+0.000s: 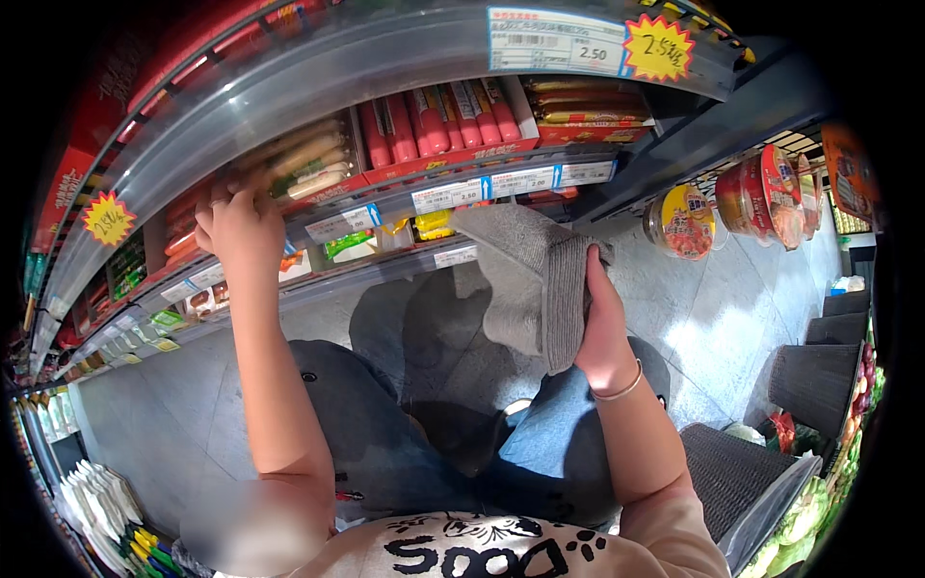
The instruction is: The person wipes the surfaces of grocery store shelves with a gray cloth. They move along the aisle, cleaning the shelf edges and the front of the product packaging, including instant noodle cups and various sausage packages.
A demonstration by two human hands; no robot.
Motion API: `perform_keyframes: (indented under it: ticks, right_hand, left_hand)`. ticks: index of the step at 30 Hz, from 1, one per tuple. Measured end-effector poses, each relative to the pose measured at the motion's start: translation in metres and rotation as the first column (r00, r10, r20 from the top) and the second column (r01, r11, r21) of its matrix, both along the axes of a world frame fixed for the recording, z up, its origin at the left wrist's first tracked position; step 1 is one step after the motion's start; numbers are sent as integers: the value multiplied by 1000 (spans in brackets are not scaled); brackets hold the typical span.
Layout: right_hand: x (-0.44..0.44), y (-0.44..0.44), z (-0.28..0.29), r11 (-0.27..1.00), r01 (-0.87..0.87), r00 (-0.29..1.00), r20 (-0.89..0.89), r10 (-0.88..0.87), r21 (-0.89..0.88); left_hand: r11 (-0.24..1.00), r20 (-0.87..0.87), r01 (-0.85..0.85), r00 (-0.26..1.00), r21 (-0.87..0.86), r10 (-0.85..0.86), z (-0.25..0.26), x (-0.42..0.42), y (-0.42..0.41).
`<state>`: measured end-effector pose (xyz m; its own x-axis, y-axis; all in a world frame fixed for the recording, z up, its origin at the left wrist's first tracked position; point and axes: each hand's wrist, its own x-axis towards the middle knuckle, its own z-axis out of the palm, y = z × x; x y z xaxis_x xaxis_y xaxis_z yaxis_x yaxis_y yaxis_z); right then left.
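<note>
My left hand (242, 220) reaches into a shelf, its fingers over a red box of orange-wrapped sausages (182, 242); the fingertips are partly hidden in shade, so a hold cannot be told. Right of it lie pale wrapped sausages (318, 170) in a red carton, then pink-wrapped sausages (433, 123) standing in another. Out in front of the shelf, my right hand (607, 321) grips a grey ribbed cloth (535, 282), which hangs folded towards the left.
Above runs a clear shelf edge (361, 79) with price tags. Tubs of instant noodles (681, 220) hang or stand at the right. Dark woven baskets (737, 462) and cabbages (802, 516) line the lower right. White packets (97, 506) stand at lower left. My knees are below the shelf.
</note>
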<state>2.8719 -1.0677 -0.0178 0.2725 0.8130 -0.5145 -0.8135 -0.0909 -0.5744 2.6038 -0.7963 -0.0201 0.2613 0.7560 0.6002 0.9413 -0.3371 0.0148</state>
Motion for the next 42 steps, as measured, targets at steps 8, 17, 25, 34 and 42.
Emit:
perform_keyframes:
  ticks: [8, 17, 25, 34, 42]
  right_hand:
    - [10, 10, 3, 989, 82, 994, -87, -72, 126]
    - [18, 5, 11, 980, 157, 982, -127, -142, 118]
    - [27, 2, -31, 949, 177, 940, 241, -241, 260]
    - [20, 12, -2, 889, 141, 947, -322, 7, 435]
    - [-29, 15, -19, 985, -67, 978, 206, 34, 157]
  left_hand:
    - [807, 364, 449, 877, -384, -314, 43, 121, -20]
    - [732, 48, 286, 943, -618, -328, 52, 191, 0]
    - [720, 417, 496, 855, -486, -308, 42, 153, 8]
    - [6, 748, 966, 196, -258, 634, 18, 93, -165]
    - [-92, 838, 949, 310, -302, 448, -26, 93, -194]
